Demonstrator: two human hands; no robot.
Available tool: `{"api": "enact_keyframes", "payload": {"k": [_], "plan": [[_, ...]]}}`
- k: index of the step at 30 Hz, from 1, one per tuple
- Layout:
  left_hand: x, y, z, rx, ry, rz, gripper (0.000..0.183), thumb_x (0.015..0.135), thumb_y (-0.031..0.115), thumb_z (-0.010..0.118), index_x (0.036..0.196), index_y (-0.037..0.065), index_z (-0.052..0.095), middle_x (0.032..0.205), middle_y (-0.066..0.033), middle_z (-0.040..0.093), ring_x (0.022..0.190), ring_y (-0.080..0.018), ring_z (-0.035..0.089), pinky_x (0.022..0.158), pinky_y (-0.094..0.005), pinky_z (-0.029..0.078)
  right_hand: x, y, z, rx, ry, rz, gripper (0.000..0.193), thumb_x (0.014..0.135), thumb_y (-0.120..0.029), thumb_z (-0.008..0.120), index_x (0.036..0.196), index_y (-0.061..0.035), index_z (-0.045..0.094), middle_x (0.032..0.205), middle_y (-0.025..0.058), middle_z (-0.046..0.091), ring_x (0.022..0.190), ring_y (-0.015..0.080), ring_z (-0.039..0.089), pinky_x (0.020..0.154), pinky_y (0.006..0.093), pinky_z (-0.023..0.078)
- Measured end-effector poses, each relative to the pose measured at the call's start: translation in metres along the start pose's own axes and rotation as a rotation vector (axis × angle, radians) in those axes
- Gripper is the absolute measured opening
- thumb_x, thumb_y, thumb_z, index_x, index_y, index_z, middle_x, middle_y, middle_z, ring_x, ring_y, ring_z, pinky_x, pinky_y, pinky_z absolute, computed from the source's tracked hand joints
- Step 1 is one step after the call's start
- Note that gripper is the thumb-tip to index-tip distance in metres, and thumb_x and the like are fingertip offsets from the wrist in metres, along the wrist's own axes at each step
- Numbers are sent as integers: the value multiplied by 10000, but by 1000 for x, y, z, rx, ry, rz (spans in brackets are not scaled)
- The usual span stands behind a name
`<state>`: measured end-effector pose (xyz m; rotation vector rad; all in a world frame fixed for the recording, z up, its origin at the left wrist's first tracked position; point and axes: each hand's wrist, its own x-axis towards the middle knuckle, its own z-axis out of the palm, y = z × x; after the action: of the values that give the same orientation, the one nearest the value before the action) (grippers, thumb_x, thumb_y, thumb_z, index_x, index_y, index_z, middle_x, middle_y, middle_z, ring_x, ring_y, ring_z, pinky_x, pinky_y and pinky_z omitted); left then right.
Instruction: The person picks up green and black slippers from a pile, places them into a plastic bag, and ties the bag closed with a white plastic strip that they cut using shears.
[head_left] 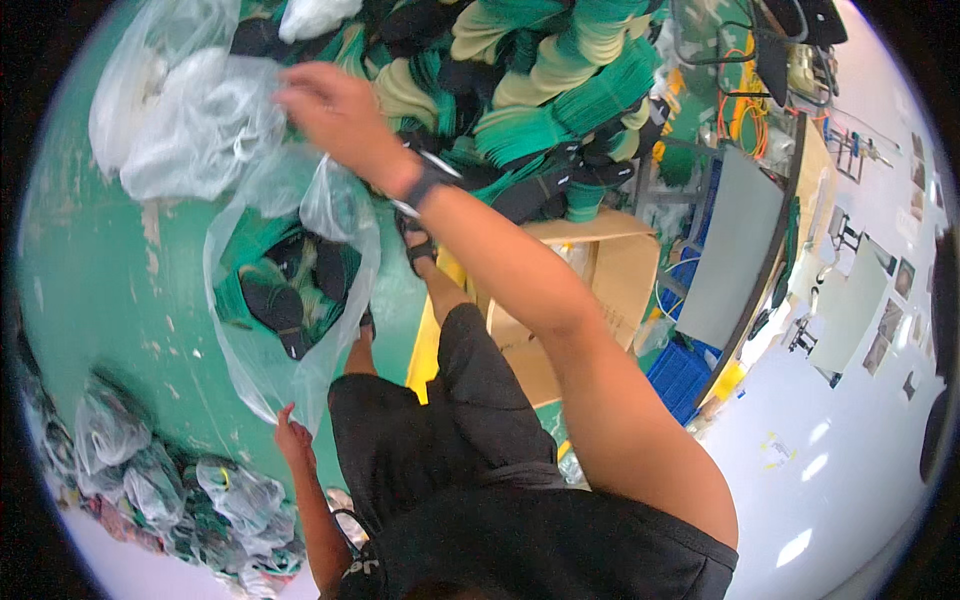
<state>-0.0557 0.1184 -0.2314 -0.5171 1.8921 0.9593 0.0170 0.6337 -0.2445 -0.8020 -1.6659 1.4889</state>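
Observation:
A clear plastic bag (232, 345) sits on the floor left of my legs, its mouth spread wide. Inside it are bundled green, black and cream knit pieces (273, 296) that look like socks. My left hand (294, 442) is at the near rim of this bag, fingers closed on the film. My right hand (335, 112) reaches over the bag's far side, beside a bunched whitish plastic bag (205, 120). Its fingers are blurred, so whether they grip that film is unclear. A dark watch is on the right wrist.
Large stacks of similar green and cream pieces (570, 100) lie ahead. An open cardboard box (540, 350) stands right of my legs, beside a yellow edge. Filled bags (240, 500) line the left rear. Farther right is a grey-topped table (735, 245) with blue crates (680, 380).

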Motion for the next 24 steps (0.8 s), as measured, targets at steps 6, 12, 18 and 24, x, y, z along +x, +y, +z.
{"api": "enact_keyframes", "payload": {"k": [6, 12, 18, 24], "plan": [[0, 10, 45, 125, 36, 66, 430, 975, 360, 401, 1109, -12, 568, 474, 47, 266, 393, -55, 261, 369, -227, 224, -115, 103, -290, -563, 751, 451, 521, 748, -154, 667, 1143, 54, 399, 1062, 202, 510, 937, 272, 520, 835, 360, 429], [5, 3, 66, 254, 59, 96, 452, 974, 385, 380, 1100, -3, 575, 510, 31, 319, 427, -65, 301, 390, -225, 260, -115, 177, -397, -744, 970, 315, 891, 688, -132, 665, 1304, 201, 116, 1215, 378, 394, 1141, 482, 405, 1012, 469, 302], [-2, 19, 79, 263, 135, 87, 425, 965, 375, 412, 1074, 2, 582, 507, 42, 309, 423, -51, 293, 385, -216, 244, -61, 211, -389, -1070, 1085, 757, 1250, 667, -476, 761, 1369, 151, -62, 1444, 351, 19, 1358, 440, 107, 1030, 526, 260], [-6, 29, 79, 292, 155, 33, 376, 958, 349, 444, 1029, 13, 596, 501, 63, 265, 392, -37, 241, 368, -209, 202, -55, 211, -417, -1151, 1052, 855, 1403, 524, -558, 814, 1375, 130, -64, 1418, 311, 145, 1316, 413, 211, 985, 519, 322]]}}
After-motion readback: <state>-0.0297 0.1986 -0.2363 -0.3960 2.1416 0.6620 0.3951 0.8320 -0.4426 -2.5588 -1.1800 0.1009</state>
